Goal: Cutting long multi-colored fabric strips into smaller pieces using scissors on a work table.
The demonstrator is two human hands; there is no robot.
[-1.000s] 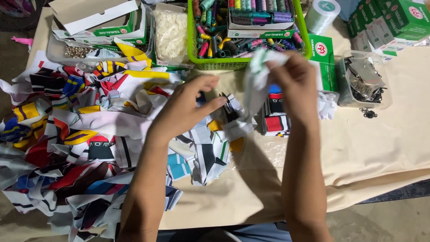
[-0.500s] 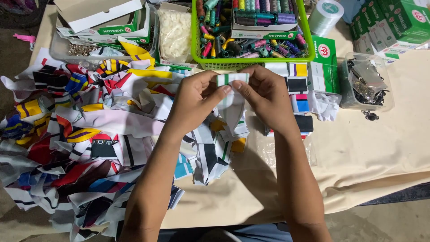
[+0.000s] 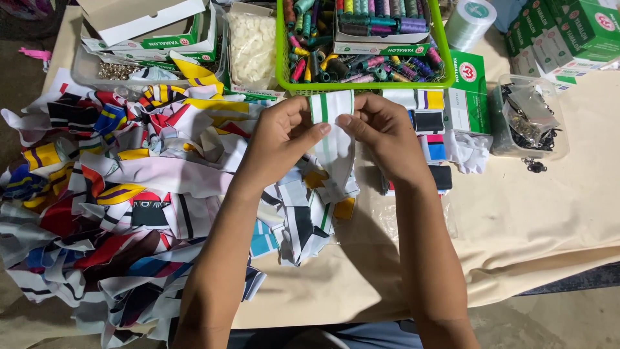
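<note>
A table draped in a cream cloth (image 3: 549, 226) fills the view, with grey concrete floor (image 3: 555, 323) showing past its near edge. Over the middle of it, both hands hold up a white fabric strip with green stripes (image 3: 332, 129) — the left hand (image 3: 281, 139) pinches its upper left edge between thumb and fingers, the right hand (image 3: 381, 132) pinches the upper right edge, and the strip hangs down between them. Its lower end reaches a small heap of similar pieces lying on the cloth. To the left sprawls a large pile of multicoloured fabric scraps (image 3: 110, 194). Along the far edge stand a green basket of thread spools (image 3: 361, 45), a bag of white bits (image 3: 252, 45), green-and-white boxes (image 3: 562, 32) and a clear tub of metal clips (image 3: 526, 119) — crowded close together.
</note>
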